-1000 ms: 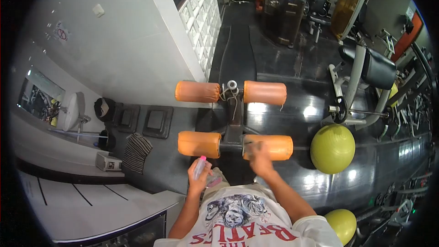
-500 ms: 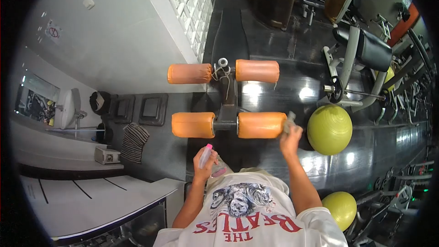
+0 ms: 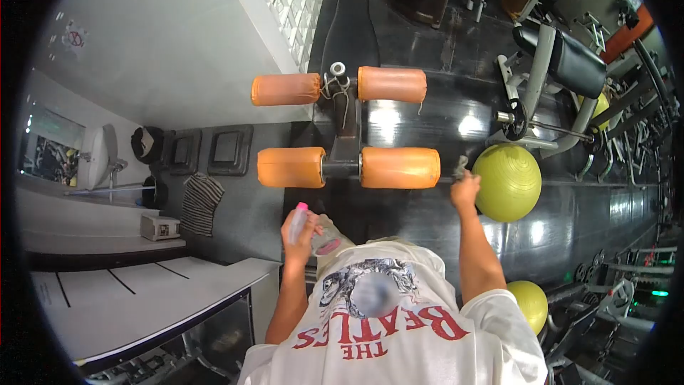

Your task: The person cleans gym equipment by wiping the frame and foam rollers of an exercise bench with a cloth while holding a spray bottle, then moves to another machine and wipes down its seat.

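Note:
My left hand [image 3: 301, 232] is wrapped round a clear spray bottle [image 3: 326, 244] with a pink nozzle tip and a little pink liquid at its bottom. It is held low in front of my shirt. In my right hand [image 3: 466, 191] is a small greyish cloth [image 3: 462, 165], bunched in the fingers. That hand is beside the right end of the near right orange roller pad [image 3: 400, 167], apart from it. The near left pad [image 3: 291, 167] lies beyond my left hand. Farther off are two more orange pads on the same dark metal frame [image 3: 346, 121].
A yellow-green exercise ball [image 3: 507, 182] sits close to my right hand, and another ball [image 3: 529, 306] lies nearer my side. A padded bench machine [image 3: 563, 64] stands at the right. On the left are a white wall [image 3: 192, 36], a striped cloth [image 3: 201, 203] and a white counter [image 3: 157, 299].
My right hand with the cloth has moved right, off the end of the near right pad. The view has shifted slightly, and the left hand still holds the spray bottle.

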Demonstrator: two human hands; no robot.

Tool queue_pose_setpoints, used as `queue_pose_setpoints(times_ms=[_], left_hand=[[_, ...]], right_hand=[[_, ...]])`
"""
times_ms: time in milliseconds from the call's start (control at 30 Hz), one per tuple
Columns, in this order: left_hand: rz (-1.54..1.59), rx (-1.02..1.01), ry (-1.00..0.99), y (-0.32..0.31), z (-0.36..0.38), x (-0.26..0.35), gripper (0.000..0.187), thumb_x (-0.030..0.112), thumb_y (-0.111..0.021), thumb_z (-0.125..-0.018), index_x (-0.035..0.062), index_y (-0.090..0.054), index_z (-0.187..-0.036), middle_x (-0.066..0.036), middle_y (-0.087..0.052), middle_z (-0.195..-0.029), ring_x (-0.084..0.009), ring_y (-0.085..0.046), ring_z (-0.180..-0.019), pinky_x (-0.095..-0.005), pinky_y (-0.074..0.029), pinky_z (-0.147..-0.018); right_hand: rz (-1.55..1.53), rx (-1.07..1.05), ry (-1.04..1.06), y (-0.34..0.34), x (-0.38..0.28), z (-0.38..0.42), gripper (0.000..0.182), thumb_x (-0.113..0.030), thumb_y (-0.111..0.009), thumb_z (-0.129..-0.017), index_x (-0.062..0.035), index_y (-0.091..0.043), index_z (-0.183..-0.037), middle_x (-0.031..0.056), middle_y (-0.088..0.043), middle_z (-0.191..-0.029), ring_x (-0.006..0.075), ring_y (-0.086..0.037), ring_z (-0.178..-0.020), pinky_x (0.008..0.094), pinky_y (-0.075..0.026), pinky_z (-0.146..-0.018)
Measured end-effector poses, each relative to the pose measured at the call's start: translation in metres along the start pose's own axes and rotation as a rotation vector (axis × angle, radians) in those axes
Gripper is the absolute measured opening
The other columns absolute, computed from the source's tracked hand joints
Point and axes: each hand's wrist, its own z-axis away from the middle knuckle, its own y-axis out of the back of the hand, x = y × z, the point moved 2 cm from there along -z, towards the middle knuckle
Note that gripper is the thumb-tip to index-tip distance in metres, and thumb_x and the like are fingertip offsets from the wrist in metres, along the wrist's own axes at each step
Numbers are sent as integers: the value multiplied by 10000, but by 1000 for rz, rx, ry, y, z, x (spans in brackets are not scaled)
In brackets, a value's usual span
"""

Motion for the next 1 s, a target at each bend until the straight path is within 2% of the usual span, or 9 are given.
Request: queue_pose_setpoints(times_ms=[33,100,200,367,467,633,767,900,1000], left_hand=[[-10,32,-3,12,3,-8,250,237,-702,-975,3,-614,-988,-76,-635,-843,-152,-633,-653,-324,-554,-689],[-55,76,14,25,3,-15,223,218,-683,-991,4,-620,-986,-72,-631,-835,-148,-616,-646,-330,-549,-680],[-26,106,48,27,5,-17,199,195,-672,-1002,2,-625,-991,-72,-631,-839,-145,-608,-650,-328,-542,-684],[-56,-10,-24,-11,-12,3,205,183,-676,-986,-15,-623,-999,-77,-636,-841,-158,-633,-663,-331,-545,-686],[-29,-77,-70,-29,-13,20,255,218,-705,-967,-20,-621,-998,-87,-641,-857,-171,-649,-657,-331,-550,-680],[-20,-90,-5,-34,0,12,213,179,-711,-950,-10,-618,-983,-78,-638,-823,-155,-637,-654,-315,-545,-667],[-33,-95,22,-25,4,-5,178,158,-706,-957,4,-624,-995,-55,-634,-811,-127,-620,-660,-297,-544,-640],[-4,-49,39,-31,2,1,217,191,-712,-956,-4,-623,-985,-68,-637,-836,-145,-627,-646,-307,-537,-662],[-57,-41,1,-23,-3,6,240,213,-709,-963,-11,-622,-977,-74,-634,-842,-152,-628,-643,-313,-535,-672]], right_hand=[[-77,22,-71,8,11,-1,516,-42,-701,-851,-65,-574,-1351,257,-516,-1232,467,-558,-1101,534,-469,-982],[-244,151,109,11,14,9,455,9,-656,-848,-23,-570,-1294,264,-486,-1247,469,-518,-1146,532,-439,-1014],[-321,26,452,36,-55,56,400,49,-635,-815,20,-554,-1206,284,-466,-1257,468,-448,-1232,524,-399,-1074],[-188,-160,821,-10,-106,77,498,1,-703,-754,-120,-653,-1235,240,-518,-1222,441,-542,-1137,508,-479,-980],[-56,-166,766,-5,-126,47,457,-51,-706,-781,-133,-656,-1228,234,-538,-1204,424,-550,-1140,502,-485,-951],[-160,21,193,-11,-170,-16,455,-58,-700,-774,-128,-649,-1220,200,-560,-1140,428,-590,-1044,521,-505,-844],[-225,-138,642,-20,-206,27,434,-91,-683,-786,-105,-642,-1218,195,-562,-1172,420,-576,-1082,511,-493,-897],[-14,-165,1057,-20,-191,91,436,-88,-655,-841,-202,-652,-1263,162,-571,-1163,362,-559,-1139,508,-427,-973],[45,-249,681,-10,-140,52,486,-135,-672,-860,-227,-637,-1336,140,-572,-1203,329,-547,-1187,516,-396,-982]])
